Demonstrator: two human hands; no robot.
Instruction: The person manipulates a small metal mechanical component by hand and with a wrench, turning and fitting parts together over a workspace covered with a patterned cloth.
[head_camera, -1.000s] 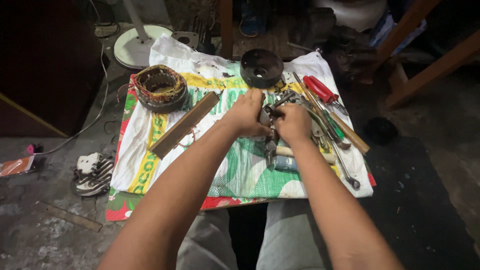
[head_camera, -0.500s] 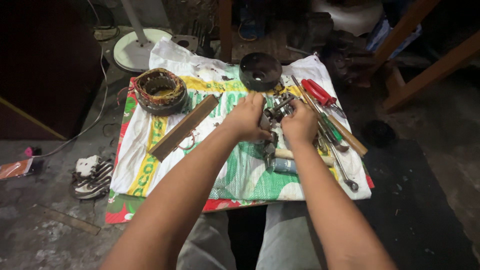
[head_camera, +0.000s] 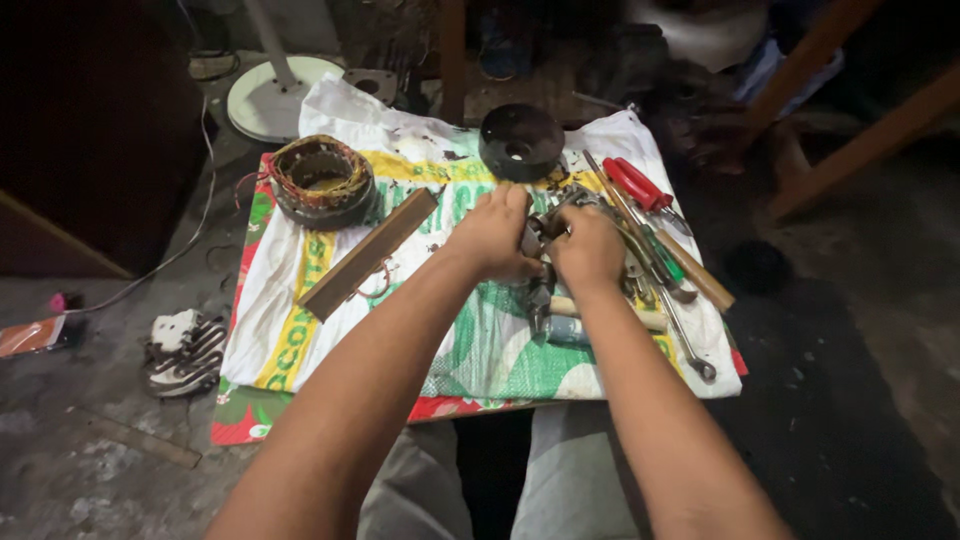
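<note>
Small metal part gripped between left hand and right hand, both closed on it together, above printed sack. Just right: red-handled pliers, wrench. Farther left: wooden strip, copper coil. Behind: black disc.

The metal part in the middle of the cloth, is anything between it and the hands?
Nothing visible: the left hand and right hand both already grip the small metal part, with tools lying off to the right.

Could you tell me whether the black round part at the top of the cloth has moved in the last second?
No. The black round part sits at the same far edge of the printed cloth, beside the red-handled pliers, as before.
</note>
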